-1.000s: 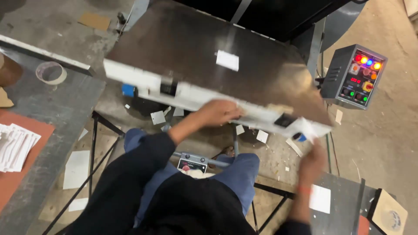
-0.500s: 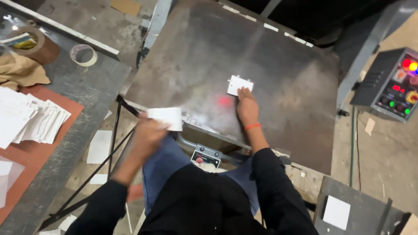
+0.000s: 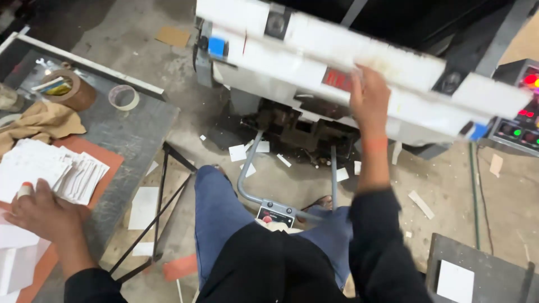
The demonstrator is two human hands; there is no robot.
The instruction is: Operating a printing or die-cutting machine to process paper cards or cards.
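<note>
Right hand (image 3: 368, 95) grips the far white press bar (image 3: 359, 62); left hand (image 3: 42, 213), fingers spread, rests on paper stack (image 3: 53, 171) on the counter (image 3: 126, 126).

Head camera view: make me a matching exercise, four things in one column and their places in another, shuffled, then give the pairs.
Things:
1. right hand
2. left hand
3. tape roll
4. control box with lit buttons

Places:
A. on the grey table's far corner
B. at the right edge of the picture
C. on the long white bar of the machine
D. beside the stack of white paper sheets, on the orange mat

Pairs: 1-C, 2-D, 3-A, 4-B
</note>
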